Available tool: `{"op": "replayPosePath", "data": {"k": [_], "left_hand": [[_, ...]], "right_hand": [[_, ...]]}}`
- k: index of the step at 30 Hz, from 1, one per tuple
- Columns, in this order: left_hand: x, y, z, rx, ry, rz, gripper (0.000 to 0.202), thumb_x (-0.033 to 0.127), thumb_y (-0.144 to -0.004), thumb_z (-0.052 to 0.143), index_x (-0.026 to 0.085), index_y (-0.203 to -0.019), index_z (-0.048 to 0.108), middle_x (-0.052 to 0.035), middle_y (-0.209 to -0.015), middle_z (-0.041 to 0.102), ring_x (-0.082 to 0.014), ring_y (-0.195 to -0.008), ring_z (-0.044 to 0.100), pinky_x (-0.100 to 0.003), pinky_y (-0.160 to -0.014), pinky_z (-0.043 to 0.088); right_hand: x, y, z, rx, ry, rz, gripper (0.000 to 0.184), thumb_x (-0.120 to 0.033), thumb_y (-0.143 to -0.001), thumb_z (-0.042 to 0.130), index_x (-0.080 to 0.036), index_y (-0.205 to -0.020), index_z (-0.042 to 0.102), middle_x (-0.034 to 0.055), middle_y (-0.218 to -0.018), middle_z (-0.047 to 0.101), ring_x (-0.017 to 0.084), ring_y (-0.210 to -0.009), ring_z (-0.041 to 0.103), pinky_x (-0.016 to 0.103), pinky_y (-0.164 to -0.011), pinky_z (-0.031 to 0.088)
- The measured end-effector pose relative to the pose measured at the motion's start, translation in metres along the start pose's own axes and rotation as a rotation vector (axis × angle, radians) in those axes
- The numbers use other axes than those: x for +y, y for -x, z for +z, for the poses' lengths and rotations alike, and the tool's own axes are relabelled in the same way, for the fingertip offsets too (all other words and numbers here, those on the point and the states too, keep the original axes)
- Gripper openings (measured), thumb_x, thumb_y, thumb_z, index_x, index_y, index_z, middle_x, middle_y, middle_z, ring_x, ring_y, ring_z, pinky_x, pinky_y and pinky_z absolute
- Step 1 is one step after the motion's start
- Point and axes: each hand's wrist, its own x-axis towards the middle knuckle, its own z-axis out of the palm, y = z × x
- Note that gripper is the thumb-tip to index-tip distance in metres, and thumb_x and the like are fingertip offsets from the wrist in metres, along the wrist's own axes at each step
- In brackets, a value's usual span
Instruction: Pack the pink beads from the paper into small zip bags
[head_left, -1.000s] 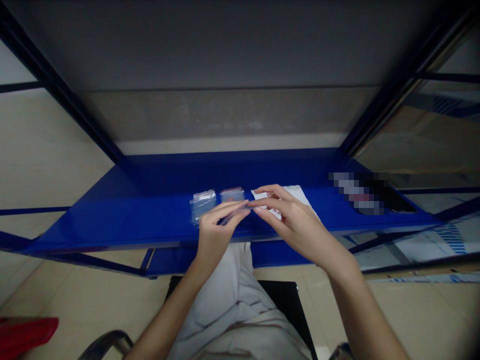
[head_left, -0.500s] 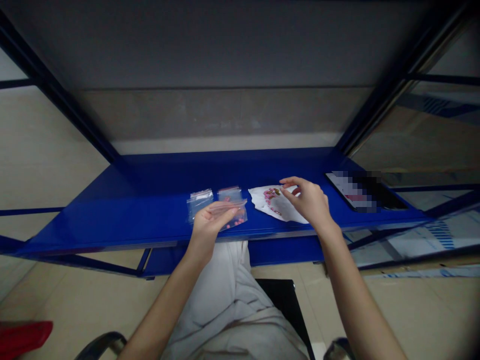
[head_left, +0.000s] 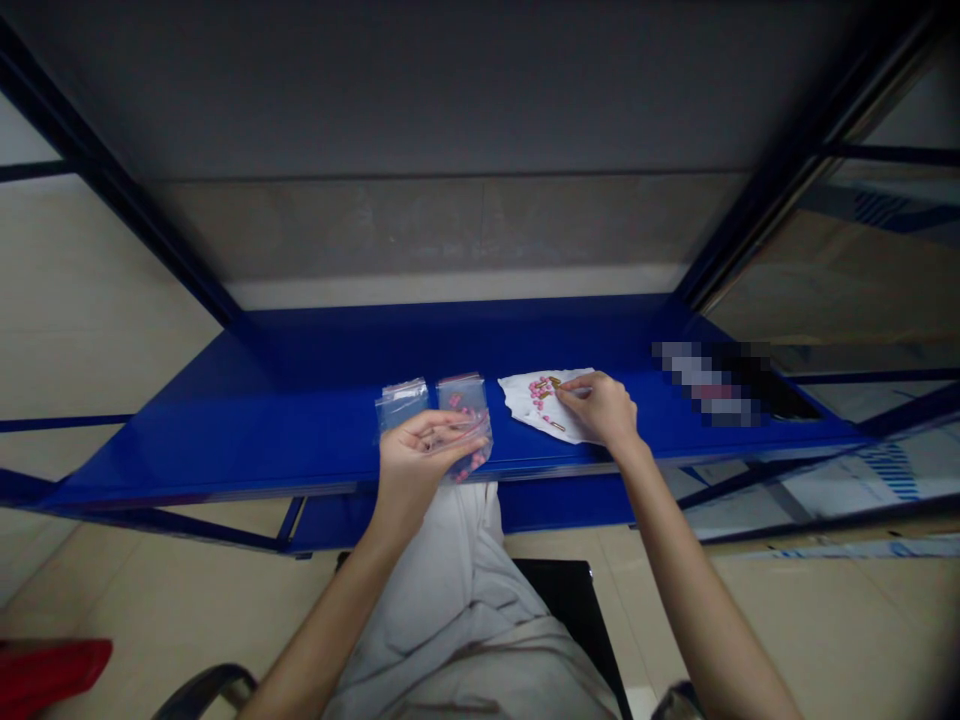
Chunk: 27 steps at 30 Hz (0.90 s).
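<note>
1. While the left hand [head_left: 411,450] is gripping a clear zip bag [head_left: 484,425] between thumb and fingers, that bag is slanting just left of the white paper [head_left: 576,428].
2. Held bag is extending from the fingers toward the paper's side, its lower end pointing down and toward the person. Bagged pink pills [head_left: 475,462] are gathering in that low end. Which way its mouth is facing, cannot tell.
3. Right hand [head_left: 613,408] is hovering over the paper's right part, thumb and fingertips nearly meeting at the brown capsules [head_left: 554,381]; whether they are pinching one, cannot tell.
4. Loose pink pills [head_left: 537,391] are clustering on the paper's left half, beside the capsules.
5. One single capsule [head_left: 558,426] is lying on the paper's near part, long axis running from far left to near right.
6. Left of the paper, a second bag [head_left: 471,387] is lying flat, zip end pointing away from the person; farther left, more clear bags [head_left: 401,400] are overlapping.
</note>
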Motion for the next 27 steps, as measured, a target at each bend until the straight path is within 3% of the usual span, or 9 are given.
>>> {"op": "replayPosePath", "data": {"k": [5,9,14,19,22,27], "left_hand": [[0.001,0.003,0.003,-0.054,-0.066,0.077,0.023,0.018,-0.05,0.082,0.015,-0.069,0.068,-0.0026,-0.057,0.071,-0.0193,-0.049,0.067,-0.023,-0.038,0.051],[0.0,0.003,0.003,-0.055,-0.182,0.177,0.018,0.018,-0.055,0.08,0.016,-0.07,0.07,-0.0016,-0.059,0.071,-0.0182,-0.049,0.067,-0.025,-0.041,0.052],[-0.008,-0.001,-0.001,-0.022,-0.519,0.478,0.007,0.021,-0.066,0.075,0.019,-0.073,0.073,-0.0025,-0.077,0.075,-0.0191,-0.074,0.07,-0.03,-0.071,0.055],[-0.012,-0.001,0.001,0.023,-0.796,0.75,0.009,0.024,-0.068,0.075,0.023,-0.076,0.072,-0.0004,-0.074,0.075,-0.0178,-0.07,0.068,-0.031,-0.073,0.051],[-0.013,-0.001,0.004,0.039,-0.899,0.863,0.002,0.024,-0.073,0.072,0.025,-0.075,0.071,0.0009,-0.073,0.075,-0.0168,-0.067,0.067,-0.032,-0.076,0.049],[-0.016,0.003,0.003,-0.072,-1.077,0.944,0.011,0.019,-0.082,0.062,0.025,-0.086,0.07,-0.0004,-0.083,0.075,-0.0178,-0.077,0.068,-0.036,-0.087,0.041]], "right_hand": [[0.001,-0.001,0.002,0.038,-0.017,0.011,0.025,-0.042,-0.071,0.061,-0.024,-0.081,0.074,0.008,-0.103,0.068,0.025,-0.087,0.064,0.029,-0.061,0.044],[-0.002,0.0,-0.011,0.094,-0.033,-0.012,0.023,-0.043,-0.068,0.064,-0.024,-0.076,0.074,0.0061,-0.098,0.069,0.023,-0.079,0.064,0.03,-0.058,0.043],[-0.029,0.022,-0.052,0.054,-0.262,-0.363,0.02,-0.038,-0.069,0.068,-0.021,-0.078,0.074,0.0045,-0.095,0.067,0.015,-0.067,0.061,0.027,-0.057,0.044],[-0.061,0.057,-0.082,-0.169,-0.422,-0.639,0.01,-0.027,-0.072,0.068,-0.024,-0.079,0.074,0.0033,-0.097,0.065,0.015,-0.081,0.062,0.023,-0.057,0.044],[-0.069,0.068,-0.084,-0.196,-0.369,-0.701,0.008,-0.024,-0.07,0.069,-0.026,-0.077,0.074,0.0019,-0.099,0.065,0.015,-0.085,0.062,0.022,-0.059,0.044],[-0.076,0.075,-0.083,-0.106,-0.165,-0.639,0.01,-0.021,-0.068,0.07,-0.029,-0.074,0.074,-0.0024,-0.101,0.066,0.015,-0.079,0.064,0.023,-0.059,0.043]]}}
